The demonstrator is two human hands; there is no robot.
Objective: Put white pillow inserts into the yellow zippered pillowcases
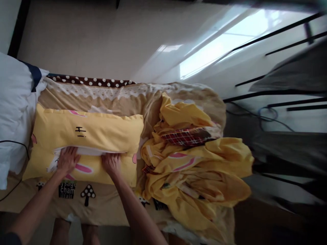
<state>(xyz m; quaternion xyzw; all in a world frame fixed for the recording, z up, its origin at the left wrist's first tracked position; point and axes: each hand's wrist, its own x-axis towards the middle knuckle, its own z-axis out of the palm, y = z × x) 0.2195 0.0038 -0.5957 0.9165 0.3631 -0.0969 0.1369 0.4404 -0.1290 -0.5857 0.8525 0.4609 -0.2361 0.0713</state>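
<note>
"Yellow pillow (102, 137), you say: where does it lie?"

"On the bed (109, 209), towards the left end, its length running along the near edge and set a little back from it. A long gap crosses its middle, showing a white strip (94, 150)."

"And the hands?"

"Both reach in from the near edge. The left hand (67, 161) rests at the left part of the gap; the right hand (112, 164) rests at the right part, its fingertips hidden."

"Is either grip clamped on the cloth?"

"I cannot tell for either. Each touches the pillow, well apart from the other."

"What lies around it?"

"White bedding (14, 102) at the bed's left end; towards the right edge, a crumpled heap of yellow cloth (217, 187) with a red plaid patch (184, 136) showing."
</note>
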